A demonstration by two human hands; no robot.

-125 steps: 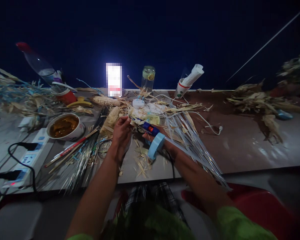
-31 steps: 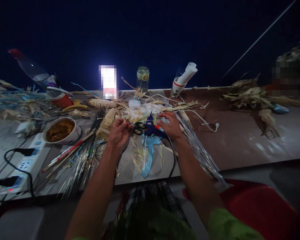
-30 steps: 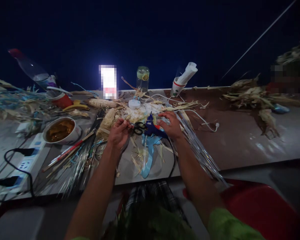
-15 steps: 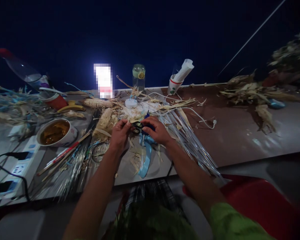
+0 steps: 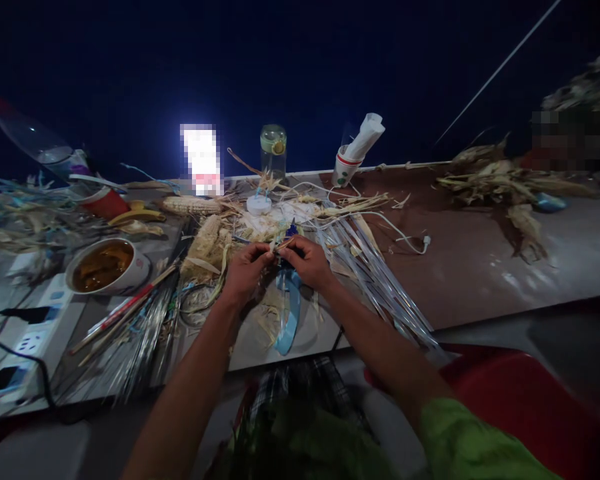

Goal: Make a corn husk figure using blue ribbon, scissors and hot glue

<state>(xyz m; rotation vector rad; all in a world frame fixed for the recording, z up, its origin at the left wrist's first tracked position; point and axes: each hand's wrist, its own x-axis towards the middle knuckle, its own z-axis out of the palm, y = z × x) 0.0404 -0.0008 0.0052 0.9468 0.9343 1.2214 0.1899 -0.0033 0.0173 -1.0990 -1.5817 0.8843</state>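
My left hand [image 5: 250, 270] and my right hand [image 5: 307, 261] meet over the middle of the cluttered table. Both are closed, fingertips pinching a small pale piece that looks like a strip of corn husk [image 5: 273, 246]. Just behind my right fingers a dark blue tool [image 5: 291, 229] with a pointed tip is partly hidden. Below the hands a light blue ribbon [image 5: 291, 313] hangs in a curve on the grey tabletop. Dry husk scraps lie around it. To the left of my left hand rests a corn cob [image 5: 209, 241] among husk.
On the left are a bowl of brown liquid [image 5: 105, 265], a power strip [image 5: 33, 340] and a bundle of thin wires [image 5: 147, 353]. Clear rods [image 5: 380, 280] lie at right. A lidded bottle [image 5: 273, 152], a paper cup [image 5: 347, 165] and a white cable [image 5: 405, 237] are behind.
The black-handled scissors that were at my hands are no longer visible there. My hands have come closer together, fingertips now meeting on the pale strip. The view has shifted slightly.
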